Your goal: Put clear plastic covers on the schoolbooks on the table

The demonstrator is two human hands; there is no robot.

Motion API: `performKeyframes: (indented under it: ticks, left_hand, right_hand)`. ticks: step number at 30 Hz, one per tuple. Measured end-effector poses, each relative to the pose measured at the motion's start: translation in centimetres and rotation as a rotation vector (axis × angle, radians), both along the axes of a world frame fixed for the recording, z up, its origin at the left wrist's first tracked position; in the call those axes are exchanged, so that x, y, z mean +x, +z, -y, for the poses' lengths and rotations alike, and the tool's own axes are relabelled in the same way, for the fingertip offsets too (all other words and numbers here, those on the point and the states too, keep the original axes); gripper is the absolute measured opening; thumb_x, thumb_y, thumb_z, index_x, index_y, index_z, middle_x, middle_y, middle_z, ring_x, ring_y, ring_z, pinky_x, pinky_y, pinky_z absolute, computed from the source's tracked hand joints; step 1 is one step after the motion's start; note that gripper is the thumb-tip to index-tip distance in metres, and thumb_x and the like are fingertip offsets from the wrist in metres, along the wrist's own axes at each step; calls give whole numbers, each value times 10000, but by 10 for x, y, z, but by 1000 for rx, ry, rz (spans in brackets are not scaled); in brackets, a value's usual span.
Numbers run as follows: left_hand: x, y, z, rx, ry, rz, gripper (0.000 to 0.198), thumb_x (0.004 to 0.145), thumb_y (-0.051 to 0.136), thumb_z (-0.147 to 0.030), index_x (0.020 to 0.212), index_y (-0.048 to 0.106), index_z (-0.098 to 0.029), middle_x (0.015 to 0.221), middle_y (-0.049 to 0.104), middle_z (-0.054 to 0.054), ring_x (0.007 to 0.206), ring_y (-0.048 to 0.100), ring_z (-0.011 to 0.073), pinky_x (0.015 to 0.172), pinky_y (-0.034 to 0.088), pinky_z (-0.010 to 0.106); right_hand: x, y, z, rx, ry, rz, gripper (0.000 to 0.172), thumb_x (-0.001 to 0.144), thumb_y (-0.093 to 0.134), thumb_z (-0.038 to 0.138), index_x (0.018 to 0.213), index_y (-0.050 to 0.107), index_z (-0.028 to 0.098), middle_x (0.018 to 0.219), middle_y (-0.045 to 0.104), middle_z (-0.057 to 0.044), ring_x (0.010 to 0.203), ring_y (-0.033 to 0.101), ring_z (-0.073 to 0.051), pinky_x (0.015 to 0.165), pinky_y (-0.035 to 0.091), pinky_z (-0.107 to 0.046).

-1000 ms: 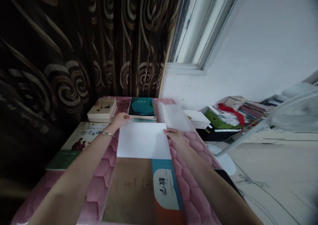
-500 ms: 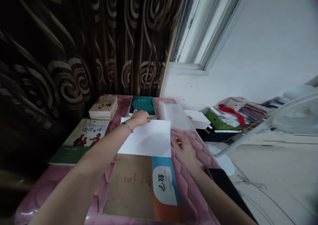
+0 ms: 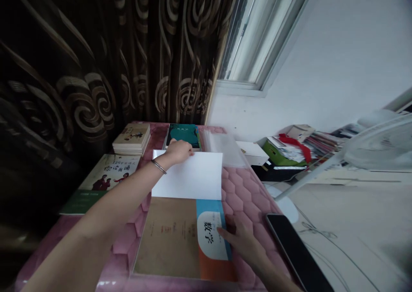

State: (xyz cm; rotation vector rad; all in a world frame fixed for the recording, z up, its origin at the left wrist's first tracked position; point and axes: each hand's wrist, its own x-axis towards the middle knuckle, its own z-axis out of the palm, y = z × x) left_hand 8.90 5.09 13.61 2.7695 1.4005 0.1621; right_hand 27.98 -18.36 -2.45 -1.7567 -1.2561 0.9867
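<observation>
A maths textbook [image 3: 174, 240] with a brown, blue and orange cover lies in front of me, its printed title turned sideways. At its far edge a blank white sheet [image 3: 193, 178] stretches away from me; I cannot tell whether it belongs to the book. My left hand [image 3: 180, 151], with a bangle on the wrist, is closed on the far edge of this sheet. My right hand [image 3: 236, 236] rests at the book's right edge, thumb over the cover and fingers partly hidden, apart from the thumb.
Behind stand a teal book [image 3: 183, 135] and clear plastic covers [image 3: 225, 148]. On the left are a stack of small books [image 3: 131, 139] and a green-and-white book [image 3: 103, 178]. A black phone-like slab [image 3: 292, 249] lies at the pink table's right edge, near a white fan [image 3: 380, 141].
My right hand has moved toward me, from beside the white sheet to the textbook's right edge. My left hand stays on the sheet's far edge.
</observation>
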Motion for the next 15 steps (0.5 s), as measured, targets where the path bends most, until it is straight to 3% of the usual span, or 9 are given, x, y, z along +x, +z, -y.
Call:
performKeyframes:
  ticks: [3, 6, 9, 15]
  left_hand:
    - [-3, -2, -2, -8, 22, 0, 255, 905, 516, -334, 949, 742, -224, 1050, 746, 86, 1023, 643, 263, 896, 345, 407]
    - [-2, -5, -5, -25, 34, 3, 248, 904, 522, -335, 953, 739, -224, 1063, 743, 86, 1032, 641, 258, 899, 344, 400]
    - [0, -7, -9, -40, 40, 5, 237, 903, 530, -334, 938, 736, -221, 1064, 742, 89, 1037, 637, 260, 905, 340, 404]
    - [-1, -11, -14, -49, 53, 10, 242, 911, 525, -334, 942, 739, -227, 1089, 736, 84, 1052, 631, 250, 926, 338, 399]
  right_hand:
    - [-8, -4, 16, 129, 14, 398, 392, 790, 591, 387, 1130, 616, 194, 1118, 696, -136, 1029, 658, -319, 822, 555, -466]
    - [-29, -14, 35, 525, 196, 828, 413, 817, 610, 322, 1223, 592, 249, 1207, 668, -115, 1092, 620, -314, 849, 537, -458]
    - [-62, -24, 41, 847, 492, 960, 349, 842, 591, 299, 1187, 615, 256, 1159, 702, -66, 1048, 634, -263, 824, 547, -390]
    - [-104, -34, 29, 1078, 549, 1048, 306, 868, 508, 192, 1132, 660, 160, 1129, 715, -95, 1049, 626, -250, 864, 547, -369]
